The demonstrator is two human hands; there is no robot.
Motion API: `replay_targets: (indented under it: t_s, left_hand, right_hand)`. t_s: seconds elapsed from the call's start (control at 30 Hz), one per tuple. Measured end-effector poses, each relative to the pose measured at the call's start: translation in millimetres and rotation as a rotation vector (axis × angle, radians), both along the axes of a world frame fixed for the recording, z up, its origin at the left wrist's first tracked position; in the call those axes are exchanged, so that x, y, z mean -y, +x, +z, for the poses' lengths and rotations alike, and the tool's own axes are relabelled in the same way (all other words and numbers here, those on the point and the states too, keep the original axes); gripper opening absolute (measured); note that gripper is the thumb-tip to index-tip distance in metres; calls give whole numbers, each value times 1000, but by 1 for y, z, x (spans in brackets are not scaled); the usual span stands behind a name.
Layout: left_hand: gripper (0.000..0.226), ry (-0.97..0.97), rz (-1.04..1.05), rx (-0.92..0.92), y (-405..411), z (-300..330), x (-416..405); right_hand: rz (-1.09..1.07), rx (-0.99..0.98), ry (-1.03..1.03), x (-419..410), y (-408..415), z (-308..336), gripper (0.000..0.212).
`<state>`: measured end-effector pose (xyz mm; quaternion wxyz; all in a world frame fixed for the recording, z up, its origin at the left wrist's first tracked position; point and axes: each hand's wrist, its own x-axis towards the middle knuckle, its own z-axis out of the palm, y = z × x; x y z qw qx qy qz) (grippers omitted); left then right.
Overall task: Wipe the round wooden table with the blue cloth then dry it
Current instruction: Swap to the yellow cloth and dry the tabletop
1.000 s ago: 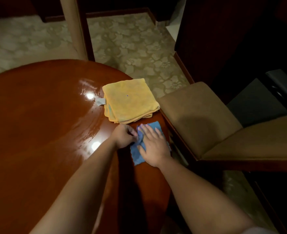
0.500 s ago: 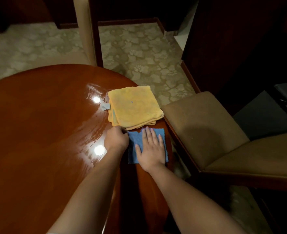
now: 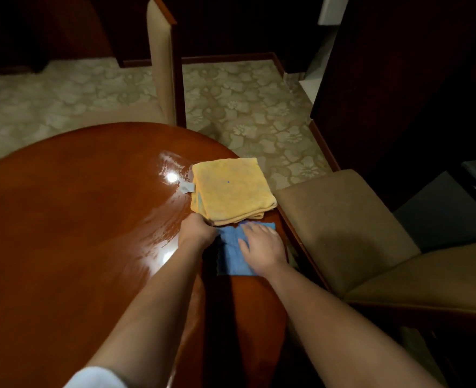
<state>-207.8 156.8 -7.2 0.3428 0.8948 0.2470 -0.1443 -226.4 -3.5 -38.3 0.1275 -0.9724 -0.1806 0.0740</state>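
The blue cloth [image 3: 231,253] lies folded flat near the right edge of the round wooden table [image 3: 77,219], whose glossy top shows wet streaks and light glare. My right hand [image 3: 262,247] presses flat on the cloth with straight fingers. My left hand [image 3: 197,231] is curled at the cloth's upper left corner and seems to pinch it; its fingertips are hidden. A folded yellow towel [image 3: 231,191] sits just beyond both hands, touching the cloth's far edge.
A tan upholstered chair [image 3: 343,228] stands close against the table's right side. Another chair back [image 3: 164,65] rises behind the table's far edge. Patterned carpet [image 3: 245,113] lies beyond, and dark wooden furniture [image 3: 399,79] stands at the right.
The blue cloth has been straightened from a skewed heap into a squared fold, my right hand staying flat on it and my left at its corner. The camera has tilted up slightly.
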Motion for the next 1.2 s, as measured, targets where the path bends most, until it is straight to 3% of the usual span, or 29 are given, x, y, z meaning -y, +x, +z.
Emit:
replay_targets:
  t_s: [0.2, 0.27, 0.37, 0.47, 0.57, 0.73, 0.87, 1.03, 1.2]
  left_hand:
    - [12, 88, 170, 123, 21, 0, -11]
    - [17, 69, 195, 116, 32, -6, -14]
    - [46, -28, 272, 72, 46, -13, -12]
    - [56, -106, 337, 45, 57, -13, -8]
    - [48, -207, 327, -6, 70, -9, -5]
    - [22, -138, 180, -48, 83, -14, 1]
    - [47, -61, 138, -37, 86, -29, -6]
    - [33, -423, 284, 121, 77, -7, 3]
    - [23, -493, 374, 254, 77, 17, 5]
  right_hand:
    - [-345, 129, 164, 1, 59, 23, 41]
    - [-448, 46, 185, 2, 77, 24, 46]
    - [-544, -185, 281, -3, 101, 19, 58]
    - [-587, -266, 237, -9, 116, 11, 66]
    - [-614, -276, 161, -14, 121, 8, 66]
    - [-665, -262, 129, -22, 128, 8, 59]
    - [-657, -255, 135, -28, 127, 8, 56]
    - [-651, -305, 205, -30, 127, 24, 43]
    - [-758, -207, 389, -41, 119, 57, 31]
